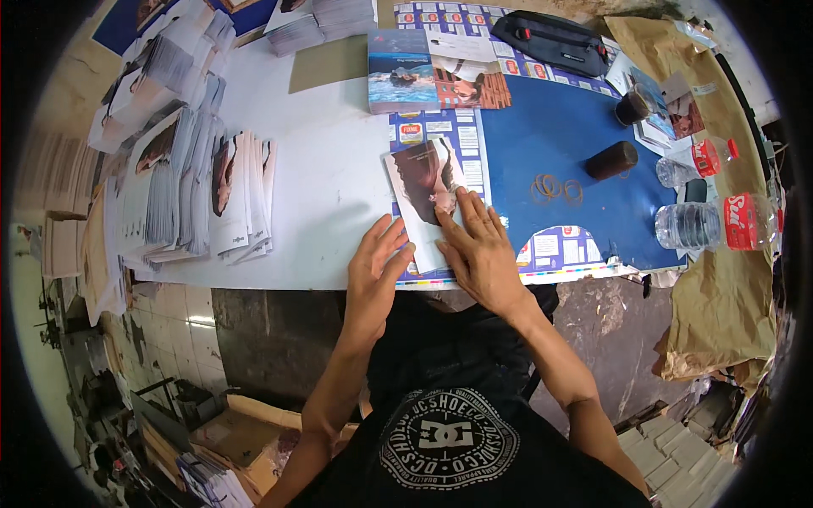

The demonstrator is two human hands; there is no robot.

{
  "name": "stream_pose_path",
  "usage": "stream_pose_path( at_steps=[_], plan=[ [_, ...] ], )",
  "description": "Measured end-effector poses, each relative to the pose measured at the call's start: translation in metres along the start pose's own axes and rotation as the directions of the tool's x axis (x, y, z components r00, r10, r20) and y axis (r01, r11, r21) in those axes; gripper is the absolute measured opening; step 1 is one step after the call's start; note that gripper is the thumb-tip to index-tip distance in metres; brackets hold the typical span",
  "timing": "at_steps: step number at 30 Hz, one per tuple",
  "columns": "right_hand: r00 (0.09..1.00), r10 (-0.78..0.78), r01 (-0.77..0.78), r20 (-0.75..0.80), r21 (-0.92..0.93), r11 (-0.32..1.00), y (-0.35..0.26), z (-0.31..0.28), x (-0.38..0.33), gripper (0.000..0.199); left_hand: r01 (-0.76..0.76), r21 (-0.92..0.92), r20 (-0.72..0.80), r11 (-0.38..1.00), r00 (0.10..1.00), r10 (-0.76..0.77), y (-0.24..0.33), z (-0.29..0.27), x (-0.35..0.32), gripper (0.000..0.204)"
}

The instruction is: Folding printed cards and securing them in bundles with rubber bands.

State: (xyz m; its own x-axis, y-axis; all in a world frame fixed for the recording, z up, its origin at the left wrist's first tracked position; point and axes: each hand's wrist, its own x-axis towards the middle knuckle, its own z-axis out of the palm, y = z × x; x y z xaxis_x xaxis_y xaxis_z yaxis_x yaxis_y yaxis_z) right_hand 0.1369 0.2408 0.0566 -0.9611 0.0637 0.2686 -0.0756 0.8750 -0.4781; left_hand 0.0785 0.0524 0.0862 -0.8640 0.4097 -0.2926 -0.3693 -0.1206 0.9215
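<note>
while my right hand [489, 258] rests, fingers extended, on a photo-covered booklet [419, 195] by the near edge of the counter [313, 186], i see remotely my left hand [371, 275], loosely spread above that edge, and rubber bands [555, 190] on the counter's right half.

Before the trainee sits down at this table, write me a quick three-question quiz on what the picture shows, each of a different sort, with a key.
1. Short answer: which hand has its fingers over the front of the booklet?

2. True or false: the rubber bands lie on top of the booklet.

3. Multiple choice: how many clear bottles with red labels are at the right of the picture?
A. One
B. Two
C. Four

Key
1. The right hand; the left hand is at the booklet's left edge.
2. False; they lie apart from it, on the blue surface.
3. B.
</note>
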Motion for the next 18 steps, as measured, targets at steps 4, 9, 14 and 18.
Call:
stream_pose_path(
  at_steps=[4, 9, 14, 18],
  plan=[
    [1.0, -0.012, 0.012, 0.002, -0.014, 1.0, 0.0, -0.001, 0.0, 0.049, -0.01, 0.029, -0.005, 1.0, 1.0, 0.01, 0.001, 0.003, -0.002, 0.064],
    [0.998, -0.052, 0.052, 0.021, -0.029, 0.998, 0.004, -0.002, -0.001, 0.048, -0.025, 0.03, -0.009, 0.999, 1.0, 0.026, -0.001, 0.001, -0.002, 0.062],
    [0.996, -0.064, 0.065, 0.064, -0.019, 0.998, 0.01, -0.006, 0.0, 0.046, 0.0, 0.005, 0.002, 1.0, 1.0, 0.0, 0.003, 0.002, -0.001, 0.067],
    [0.995, -0.068, 0.069, 0.075, -0.006, 0.998, 0.01, -0.008, 0.0, 0.045, 0.004, 0.023, -0.006, 1.0, 1.0, -0.004, 0.004, 0.003, -0.002, 0.068]
  ],
)
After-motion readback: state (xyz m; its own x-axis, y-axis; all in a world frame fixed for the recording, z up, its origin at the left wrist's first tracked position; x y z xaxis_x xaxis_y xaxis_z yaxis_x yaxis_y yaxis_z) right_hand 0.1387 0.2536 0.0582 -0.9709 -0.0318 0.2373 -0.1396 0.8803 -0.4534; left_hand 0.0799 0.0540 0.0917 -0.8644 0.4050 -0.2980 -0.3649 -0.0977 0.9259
